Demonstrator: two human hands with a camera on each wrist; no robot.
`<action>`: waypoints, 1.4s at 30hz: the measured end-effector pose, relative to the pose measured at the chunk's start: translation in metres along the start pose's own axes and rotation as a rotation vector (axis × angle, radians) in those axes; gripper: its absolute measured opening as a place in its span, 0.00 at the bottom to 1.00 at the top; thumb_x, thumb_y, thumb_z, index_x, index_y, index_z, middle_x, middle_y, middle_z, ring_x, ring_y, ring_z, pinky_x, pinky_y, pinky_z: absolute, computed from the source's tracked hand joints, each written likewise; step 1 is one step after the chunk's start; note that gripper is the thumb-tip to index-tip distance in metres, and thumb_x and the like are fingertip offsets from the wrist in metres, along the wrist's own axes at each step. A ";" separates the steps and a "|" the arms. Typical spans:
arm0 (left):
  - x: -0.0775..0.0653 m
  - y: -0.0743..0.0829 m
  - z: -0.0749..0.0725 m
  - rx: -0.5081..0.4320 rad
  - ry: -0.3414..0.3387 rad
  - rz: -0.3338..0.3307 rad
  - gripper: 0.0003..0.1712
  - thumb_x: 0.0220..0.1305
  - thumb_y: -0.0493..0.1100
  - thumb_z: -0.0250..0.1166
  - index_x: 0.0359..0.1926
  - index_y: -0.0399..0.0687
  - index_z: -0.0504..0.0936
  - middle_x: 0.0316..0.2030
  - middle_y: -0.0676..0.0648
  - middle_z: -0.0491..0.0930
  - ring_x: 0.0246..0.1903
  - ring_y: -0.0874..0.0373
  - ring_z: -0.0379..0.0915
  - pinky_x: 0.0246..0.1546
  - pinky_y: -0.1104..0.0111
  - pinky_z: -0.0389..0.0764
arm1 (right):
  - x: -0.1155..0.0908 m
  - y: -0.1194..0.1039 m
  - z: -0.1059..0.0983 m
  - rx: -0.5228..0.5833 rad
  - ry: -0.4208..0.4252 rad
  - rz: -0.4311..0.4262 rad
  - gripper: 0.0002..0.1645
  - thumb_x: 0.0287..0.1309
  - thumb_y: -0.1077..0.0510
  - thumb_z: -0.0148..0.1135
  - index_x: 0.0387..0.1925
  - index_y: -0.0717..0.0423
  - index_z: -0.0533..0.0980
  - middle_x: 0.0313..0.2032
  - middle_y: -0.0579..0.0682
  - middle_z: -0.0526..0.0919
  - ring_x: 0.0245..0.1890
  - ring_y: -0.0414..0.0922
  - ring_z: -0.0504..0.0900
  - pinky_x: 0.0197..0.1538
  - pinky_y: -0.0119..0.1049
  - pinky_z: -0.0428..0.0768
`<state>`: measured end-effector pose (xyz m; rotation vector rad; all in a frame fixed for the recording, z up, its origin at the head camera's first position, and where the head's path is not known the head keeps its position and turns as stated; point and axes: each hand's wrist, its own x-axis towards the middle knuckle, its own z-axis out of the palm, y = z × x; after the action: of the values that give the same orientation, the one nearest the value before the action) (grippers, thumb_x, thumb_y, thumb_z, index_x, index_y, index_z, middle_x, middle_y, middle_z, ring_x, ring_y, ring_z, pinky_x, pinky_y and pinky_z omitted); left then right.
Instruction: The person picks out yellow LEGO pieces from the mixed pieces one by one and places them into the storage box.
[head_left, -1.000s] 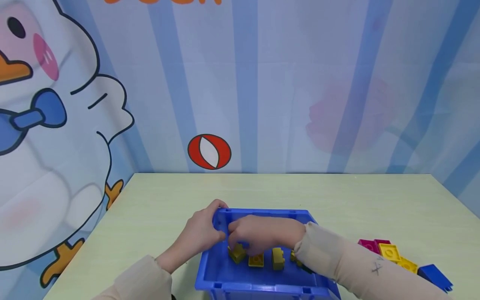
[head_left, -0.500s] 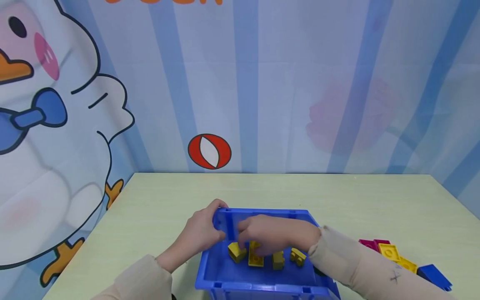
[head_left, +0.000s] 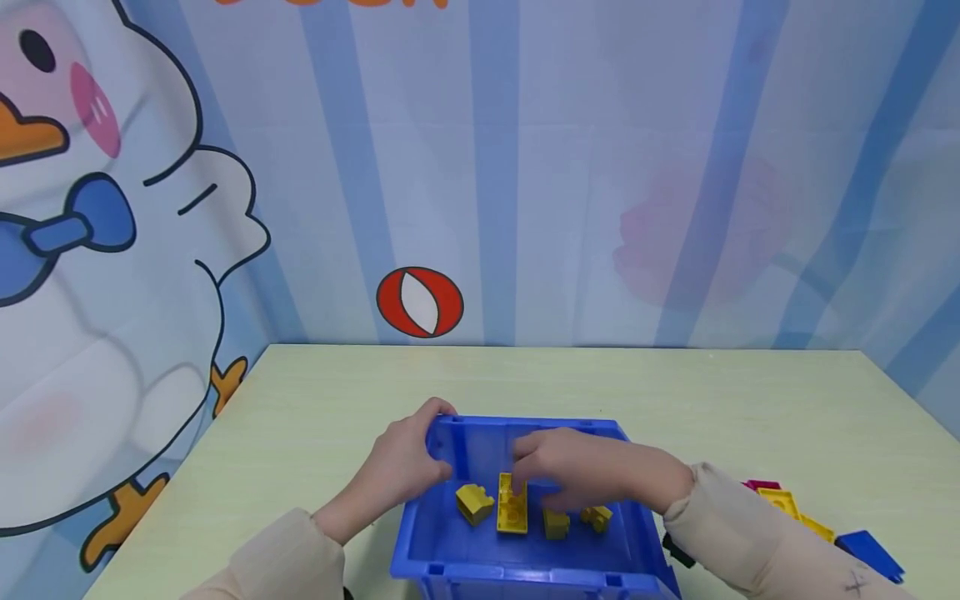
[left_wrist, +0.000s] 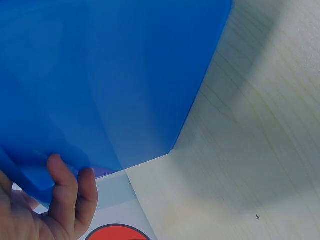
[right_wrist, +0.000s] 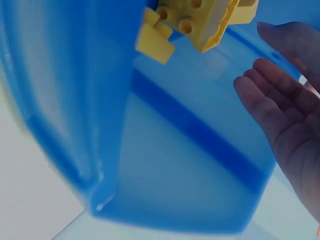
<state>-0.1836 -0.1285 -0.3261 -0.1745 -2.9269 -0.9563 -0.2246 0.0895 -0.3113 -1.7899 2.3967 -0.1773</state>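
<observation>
At the table's front stands a blue plastic bin (head_left: 525, 575). My left hand (head_left: 405, 454) grips its far-left corner; the left wrist view shows the fingers (left_wrist: 62, 192) curled at the rim. Over the bin's interior hovers my right hand (head_left: 581, 467), its fingers relaxed and, in the right wrist view, holding nothing. Several yellow toy building bricks lie on the bin floor. One is angled at the left (head_left: 474, 505); a long studded brick (head_left: 512, 515) lies just below my right fingertips. Two smaller ones, a yellow brick (head_left: 556, 525) and another yellow brick (head_left: 597, 518), lie farther right.
Outside the bin on the right, a magenta brick (head_left: 763, 484), a yellow brick (head_left: 780, 502), another yellow brick (head_left: 817, 527) and a blue brick (head_left: 870, 556) lie on the pale table (head_left: 337, 375). My right forearm partly covers this group. A patterned backdrop (head_left: 555, 208) rises behind the table.
My right hand has moved rightward inside the bin, away from the left brick, and its fingers have loosened. The long brick is now more visible. My left hand stays at the corner.
</observation>
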 end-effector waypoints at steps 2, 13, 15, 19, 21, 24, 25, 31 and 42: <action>0.000 0.000 0.000 0.001 0.001 -0.003 0.29 0.41 0.35 0.65 0.48 0.52 0.68 0.44 0.41 0.77 0.39 0.44 0.74 0.32 0.51 0.80 | -0.004 0.000 -0.001 0.004 0.012 -0.007 0.15 0.43 0.60 0.64 0.38 0.47 0.78 0.34 0.41 0.74 0.33 0.34 0.69 0.38 0.25 0.73; 0.001 -0.002 0.001 0.001 0.012 0.009 0.28 0.41 0.35 0.64 0.47 0.51 0.68 0.44 0.40 0.77 0.39 0.43 0.74 0.31 0.50 0.80 | -0.030 0.002 -0.008 0.038 0.039 0.038 0.14 0.45 0.58 0.63 0.38 0.46 0.78 0.34 0.40 0.74 0.34 0.36 0.72 0.38 0.27 0.74; 0.001 -0.002 0.001 0.000 0.013 0.011 0.28 0.41 0.35 0.64 0.47 0.51 0.68 0.44 0.40 0.77 0.39 0.43 0.74 0.32 0.50 0.80 | -0.034 0.002 -0.009 0.039 0.041 0.052 0.14 0.45 0.58 0.63 0.38 0.46 0.77 0.34 0.40 0.74 0.35 0.36 0.72 0.38 0.28 0.74; 0.001 -0.001 0.001 0.002 0.010 0.009 0.28 0.40 0.35 0.65 0.47 0.52 0.68 0.44 0.40 0.77 0.39 0.43 0.74 0.32 0.50 0.80 | -0.045 0.002 -0.011 0.046 0.049 0.080 0.15 0.45 0.59 0.62 0.39 0.45 0.77 0.35 0.39 0.73 0.35 0.36 0.72 0.38 0.30 0.75; 0.001 -0.001 0.001 0.002 0.010 0.009 0.28 0.40 0.35 0.65 0.47 0.52 0.68 0.44 0.40 0.77 0.39 0.43 0.74 0.32 0.50 0.80 | -0.050 0.004 -0.011 0.045 0.068 0.086 0.15 0.45 0.59 0.62 0.38 0.44 0.77 0.35 0.39 0.73 0.35 0.36 0.72 0.37 0.31 0.76; 0.001 -0.001 0.001 0.002 0.010 0.005 0.28 0.41 0.35 0.65 0.47 0.52 0.68 0.44 0.40 0.77 0.39 0.43 0.74 0.32 0.50 0.80 | -0.058 0.005 -0.012 0.039 0.094 0.086 0.13 0.45 0.59 0.62 0.37 0.45 0.77 0.35 0.40 0.74 0.34 0.37 0.72 0.36 0.31 0.76; 0.001 -0.001 0.001 0.001 0.010 0.004 0.29 0.41 0.35 0.65 0.47 0.52 0.68 0.44 0.40 0.77 0.39 0.44 0.74 0.32 0.50 0.80 | -0.061 0.006 -0.012 0.034 0.102 0.086 0.13 0.45 0.59 0.61 0.37 0.45 0.77 0.35 0.41 0.74 0.34 0.38 0.72 0.36 0.31 0.76; 0.001 -0.002 0.002 -0.005 0.015 0.003 0.28 0.41 0.35 0.64 0.47 0.52 0.68 0.44 0.40 0.77 0.39 0.44 0.74 0.32 0.51 0.80 | -0.076 0.009 -0.008 0.048 0.131 0.114 0.12 0.46 0.60 0.60 0.37 0.46 0.77 0.36 0.40 0.74 0.35 0.38 0.71 0.36 0.33 0.77; -0.001 -0.002 0.001 -0.009 0.017 0.008 0.28 0.41 0.34 0.64 0.47 0.52 0.68 0.44 0.40 0.77 0.39 0.43 0.74 0.31 0.51 0.80 | -0.100 0.017 -0.003 0.107 0.153 0.172 0.14 0.45 0.61 0.61 0.37 0.45 0.76 0.37 0.39 0.75 0.37 0.38 0.73 0.37 0.37 0.79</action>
<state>-0.1832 -0.1292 -0.3278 -0.1772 -2.9047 -0.9652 -0.2132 0.1905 -0.3071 -1.5675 2.5759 -0.4276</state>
